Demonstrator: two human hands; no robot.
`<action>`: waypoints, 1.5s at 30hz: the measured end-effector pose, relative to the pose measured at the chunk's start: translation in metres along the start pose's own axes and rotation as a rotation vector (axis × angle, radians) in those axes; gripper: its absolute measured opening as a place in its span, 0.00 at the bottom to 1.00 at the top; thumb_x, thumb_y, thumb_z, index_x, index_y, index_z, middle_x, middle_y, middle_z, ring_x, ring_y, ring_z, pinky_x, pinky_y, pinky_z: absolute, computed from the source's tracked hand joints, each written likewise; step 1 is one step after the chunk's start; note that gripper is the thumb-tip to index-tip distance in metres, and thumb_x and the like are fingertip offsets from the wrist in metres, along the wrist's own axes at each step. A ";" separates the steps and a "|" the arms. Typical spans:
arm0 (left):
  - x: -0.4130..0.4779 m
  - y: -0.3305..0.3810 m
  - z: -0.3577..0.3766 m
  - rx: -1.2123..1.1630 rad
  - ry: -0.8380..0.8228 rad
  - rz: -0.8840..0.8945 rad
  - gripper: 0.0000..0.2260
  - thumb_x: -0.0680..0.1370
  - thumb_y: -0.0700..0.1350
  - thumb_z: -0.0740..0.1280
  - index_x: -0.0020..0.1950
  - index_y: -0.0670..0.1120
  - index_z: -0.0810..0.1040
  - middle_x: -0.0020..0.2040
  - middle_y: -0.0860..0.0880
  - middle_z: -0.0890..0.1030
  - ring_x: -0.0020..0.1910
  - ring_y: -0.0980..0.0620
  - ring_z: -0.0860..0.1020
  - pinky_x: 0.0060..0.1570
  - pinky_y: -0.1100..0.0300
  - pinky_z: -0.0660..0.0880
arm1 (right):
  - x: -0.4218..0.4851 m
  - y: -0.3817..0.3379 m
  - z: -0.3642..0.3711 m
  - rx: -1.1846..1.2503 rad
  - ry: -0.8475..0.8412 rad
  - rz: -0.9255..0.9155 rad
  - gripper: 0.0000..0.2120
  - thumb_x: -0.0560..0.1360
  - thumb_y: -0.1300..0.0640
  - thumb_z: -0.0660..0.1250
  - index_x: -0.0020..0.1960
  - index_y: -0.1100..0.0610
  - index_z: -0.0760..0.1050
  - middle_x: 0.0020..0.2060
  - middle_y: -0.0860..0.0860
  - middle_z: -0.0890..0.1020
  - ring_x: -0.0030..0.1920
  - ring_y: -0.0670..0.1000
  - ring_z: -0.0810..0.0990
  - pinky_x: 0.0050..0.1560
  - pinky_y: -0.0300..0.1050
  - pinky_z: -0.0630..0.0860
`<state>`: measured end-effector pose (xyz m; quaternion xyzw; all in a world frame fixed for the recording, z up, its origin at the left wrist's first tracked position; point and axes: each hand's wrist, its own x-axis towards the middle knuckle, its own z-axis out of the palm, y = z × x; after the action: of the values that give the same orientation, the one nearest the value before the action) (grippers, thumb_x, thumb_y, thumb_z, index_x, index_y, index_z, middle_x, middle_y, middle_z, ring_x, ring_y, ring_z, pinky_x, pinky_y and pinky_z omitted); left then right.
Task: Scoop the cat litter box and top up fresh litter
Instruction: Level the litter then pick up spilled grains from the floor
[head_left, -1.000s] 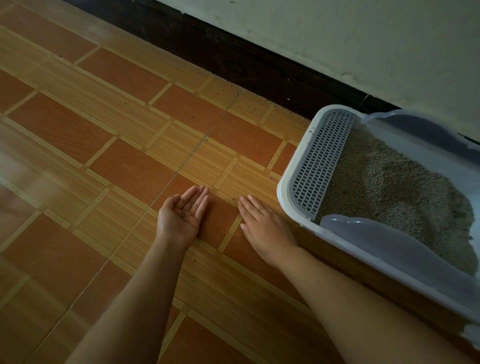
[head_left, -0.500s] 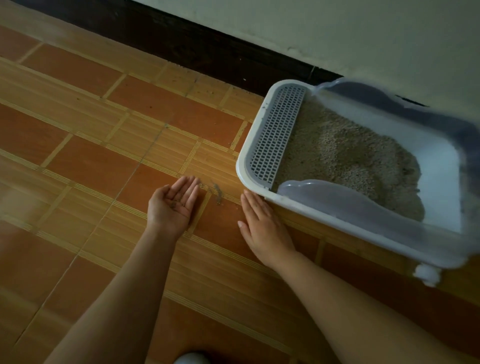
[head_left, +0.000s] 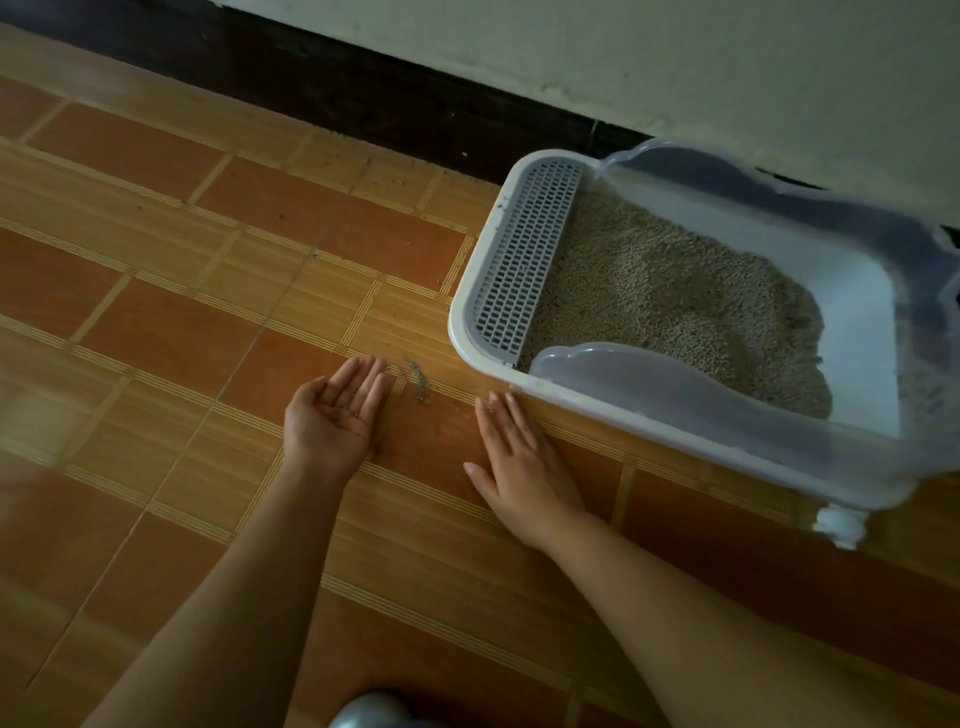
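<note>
Left hand (head_left: 337, 410) is turned palm up low over the floor (head_left: 156, 338), the fingers straight and a little cupped, with a few dark grains lying in the palm. The right hand (head_left: 519, 462) lies palm down and flat on the tiles, fingers straight and together, holding nothing. Its fingertips are just beside the near wall of the litter box (head_left: 457, 332).

The box stands on the floor at about 2 o'clock from the hands, against the wall (head_left: 675, 67). The litter (head_left: 675, 301) inside it is uneven: it is heaped toward the grid step (head_left: 524, 254) at the 9 o'clock end, and the white bottom is bare at the 3 o'clock end. A short line of spilled grains (head_left: 418, 382) lies on the tiles between the two hands, at 1 o'clock from the left palm.

I judge that the person is collecting stray grains from the floor by hand, which is a side step of the cleaning. No scoop, waste bag or sack of fresh litter is in view, so I cannot tell if the scooping is finished. With the bottom partly bare, the top-up seems not yet done
</note>
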<state>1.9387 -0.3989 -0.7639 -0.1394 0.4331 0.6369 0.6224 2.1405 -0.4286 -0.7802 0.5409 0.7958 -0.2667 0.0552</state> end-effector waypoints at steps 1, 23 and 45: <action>0.001 0.003 -0.002 -0.004 0.001 0.006 0.19 0.82 0.42 0.50 0.50 0.33 0.77 0.46 0.37 0.83 0.47 0.42 0.83 0.48 0.53 0.81 | 0.004 -0.006 0.001 -0.004 0.005 -0.010 0.33 0.80 0.42 0.47 0.73 0.52 0.29 0.75 0.50 0.36 0.73 0.48 0.31 0.71 0.44 0.35; 0.026 0.042 -0.006 -0.012 -0.010 0.025 0.18 0.82 0.42 0.50 0.51 0.34 0.77 0.46 0.38 0.84 0.46 0.42 0.84 0.52 0.52 0.79 | 0.088 -0.085 0.014 0.044 0.111 -0.022 0.33 0.80 0.43 0.46 0.74 0.59 0.32 0.76 0.55 0.39 0.75 0.53 0.35 0.74 0.47 0.36; 0.056 0.070 0.004 0.010 -0.057 0.011 0.26 0.82 0.42 0.50 0.38 0.33 0.83 0.46 0.36 0.83 0.45 0.41 0.84 0.45 0.52 0.81 | 0.176 -0.055 -0.019 0.187 0.426 0.352 0.31 0.81 0.47 0.49 0.76 0.58 0.39 0.76 0.57 0.43 0.76 0.58 0.41 0.75 0.58 0.47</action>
<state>1.8660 -0.3477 -0.7751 -0.1155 0.4193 0.6419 0.6315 2.0229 -0.2882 -0.8104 0.7173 0.6552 -0.2056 -0.1181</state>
